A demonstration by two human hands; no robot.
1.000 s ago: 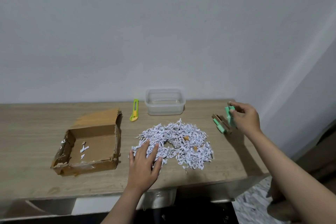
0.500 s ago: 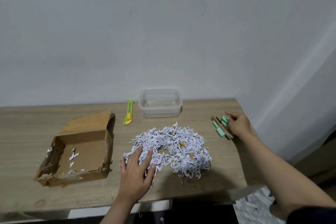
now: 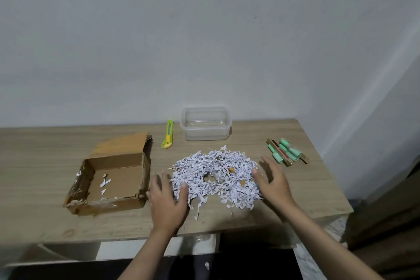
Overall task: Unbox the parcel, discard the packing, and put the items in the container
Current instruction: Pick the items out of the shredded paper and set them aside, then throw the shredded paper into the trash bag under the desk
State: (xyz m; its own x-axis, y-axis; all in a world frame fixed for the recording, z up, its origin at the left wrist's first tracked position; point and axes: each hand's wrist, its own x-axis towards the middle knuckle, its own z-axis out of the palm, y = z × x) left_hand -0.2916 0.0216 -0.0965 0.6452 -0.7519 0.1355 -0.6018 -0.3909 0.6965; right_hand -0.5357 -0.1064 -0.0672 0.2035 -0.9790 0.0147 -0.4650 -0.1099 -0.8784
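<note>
Both hands now flank the shredded paper pile (image 3: 216,175) on the wooden table (image 3: 45,154). The right hand (image 3: 273,180) has left the green items (image 3: 287,151), which lie at the table's right edge, and spreads empty. The left hand (image 3: 168,198) rests flat, fingers released. The clear container (image 3: 205,126) stands behind, holding nothing.

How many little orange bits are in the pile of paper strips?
2 that I can see. One orange bit lies near the middle of the shredded paper pile; the other orange bit lies towards its right side. More may be buried underneath.
</note>
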